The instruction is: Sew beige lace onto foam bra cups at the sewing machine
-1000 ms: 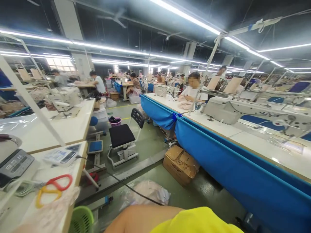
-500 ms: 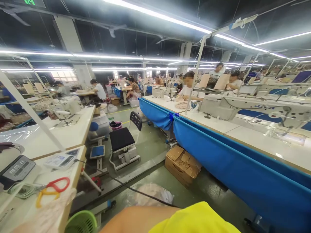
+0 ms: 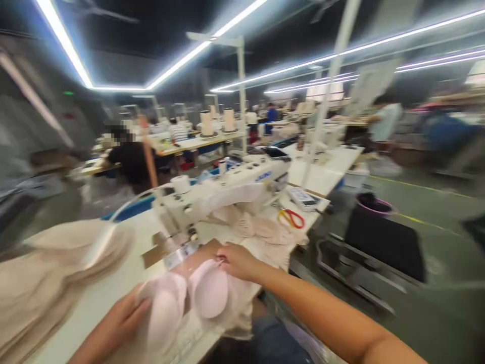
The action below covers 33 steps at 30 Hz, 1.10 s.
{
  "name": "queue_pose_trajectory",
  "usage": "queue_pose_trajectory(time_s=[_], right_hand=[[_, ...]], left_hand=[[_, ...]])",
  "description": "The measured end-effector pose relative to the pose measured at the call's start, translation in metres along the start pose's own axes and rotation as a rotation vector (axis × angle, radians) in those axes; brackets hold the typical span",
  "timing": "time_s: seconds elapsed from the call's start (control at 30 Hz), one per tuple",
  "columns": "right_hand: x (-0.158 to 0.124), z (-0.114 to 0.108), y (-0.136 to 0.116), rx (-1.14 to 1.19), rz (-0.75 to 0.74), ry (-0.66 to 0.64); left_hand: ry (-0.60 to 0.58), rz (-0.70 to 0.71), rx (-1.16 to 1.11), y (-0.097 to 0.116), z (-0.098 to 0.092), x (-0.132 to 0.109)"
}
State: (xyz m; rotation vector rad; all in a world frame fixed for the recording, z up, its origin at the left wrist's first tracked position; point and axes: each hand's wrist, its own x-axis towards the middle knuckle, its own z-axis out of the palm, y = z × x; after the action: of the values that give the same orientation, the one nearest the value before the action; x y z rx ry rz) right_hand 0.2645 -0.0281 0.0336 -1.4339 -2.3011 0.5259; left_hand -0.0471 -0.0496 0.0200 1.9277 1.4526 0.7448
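At lower centre, the left hand [image 3: 131,311] closes around one cup [image 3: 166,313] of a pale pink bra [image 3: 209,294]; the right hand [image 3: 238,260] pinches the other cup's upper edge.

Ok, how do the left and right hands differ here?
The left hand sits lower in the picture, the right hand higher. The left hand holds the left cup by its outer side; the right hand pinches at the right cup's top edge. Both cups are pale pink.

Two bare forearms [image 3: 314,298], uncovered wrists [image 3: 261,273]
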Motion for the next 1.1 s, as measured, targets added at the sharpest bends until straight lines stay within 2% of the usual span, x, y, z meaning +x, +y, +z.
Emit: queue_pose_trajectory(time_s=[0.07,0.13,0.2,0.27,0.37,0.43,0.5,0.53,0.67,0.73,0.77,0.83,0.87,0.97,1.03,1.1], right_hand=[[0.013,0.006,-0.002,0.047,-0.052,0.005],[0.022,0.010,-0.012,0.133,-0.092,-0.038],[0.030,0.013,-0.029,0.360,-0.037,-0.109],[0.039,0.020,-0.050,0.473,-0.052,-0.249],[0.058,0.042,-0.084,0.587,-0.132,-0.476],[0.077,0.063,-0.107,0.680,-0.183,-0.515],[0.100,0.082,-0.130,0.778,-0.246,-0.447],[0.113,0.089,-0.142,0.833,-0.290,-0.372],[0.168,0.096,-0.184,0.907,-0.557,0.074],[0.194,0.093,-0.197,0.835,-0.694,0.265],[0.206,0.093,-0.201,0.773,-0.731,0.315],[0.228,0.097,-0.203,0.634,-0.740,0.304],[0.237,0.102,-0.201,0.569,-0.723,0.260],[0.250,0.118,-0.187,0.472,-0.694,0.154],[0.242,0.123,-0.173,0.434,-0.700,0.117],[0.219,0.120,-0.156,0.389,-0.718,0.066]], left_hand=[[-0.103,-0.075,0.078,0.008,-0.008,-0.016],[-0.087,-0.132,0.106,0.017,-0.014,-0.028],[-0.102,-0.168,0.074,0.024,-0.018,-0.045],[-0.107,-0.214,0.055,0.025,-0.025,-0.068],[-0.040,-0.270,0.110,0.018,-0.042,-0.103],[0.072,-0.281,0.201,0.013,-0.061,-0.120],[0.241,-0.264,0.339,0.010,-0.088,-0.128],[0.349,-0.242,0.423,0.010,-0.104,-0.128],[0.902,-0.049,0.729,0.019,-0.172,-0.109],[1.062,0.030,0.790,0.018,-0.198,-0.090],[1.084,0.032,0.802,0.015,-0.207,-0.080],[1.009,-0.018,0.792,0.001,-0.213,-0.057],[0.885,-0.070,0.764,-0.010,-0.210,-0.046],[0.652,-0.113,0.729,-0.047,-0.190,-0.021],[0.568,-0.113,0.721,-0.068,-0.175,-0.013],[0.522,-0.109,0.717,-0.079,-0.167,-0.012]])
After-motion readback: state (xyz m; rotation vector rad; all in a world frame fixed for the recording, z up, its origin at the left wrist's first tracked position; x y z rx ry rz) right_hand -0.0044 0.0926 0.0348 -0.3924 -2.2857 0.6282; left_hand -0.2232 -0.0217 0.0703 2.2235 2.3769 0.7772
